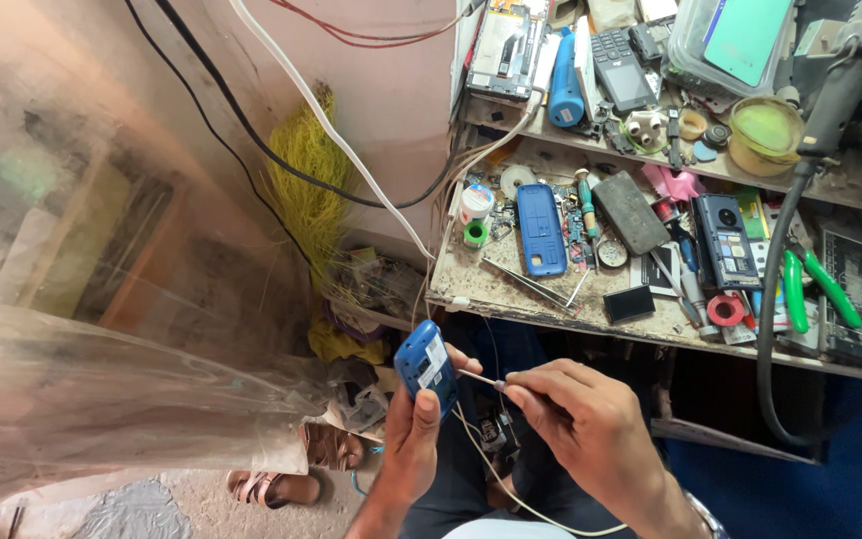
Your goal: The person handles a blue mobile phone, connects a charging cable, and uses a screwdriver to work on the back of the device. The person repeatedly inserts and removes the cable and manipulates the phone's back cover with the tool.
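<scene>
Head view: left hand (413,439), fingers wrapped round a small blue phone (427,365), holds it in mid-air below the desk's (511,294) front edge. Right hand (591,424) fingers pinch a thin screwdriver (481,379), tip at the phone's side. Risk: unsupported phone, so the tip may slip and jab the left fingers; loose screws would drop to the floor

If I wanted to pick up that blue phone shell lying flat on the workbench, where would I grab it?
Probably by its two long edges, near the middle, coming straight down from above. The blue phone shell lies flat and lengthwise on the workbench, narrow enough to pinch across. Its long sides look freer than its ends: tweezers lie just below the lower end, and a green tape roll sits off to one side.
</scene>
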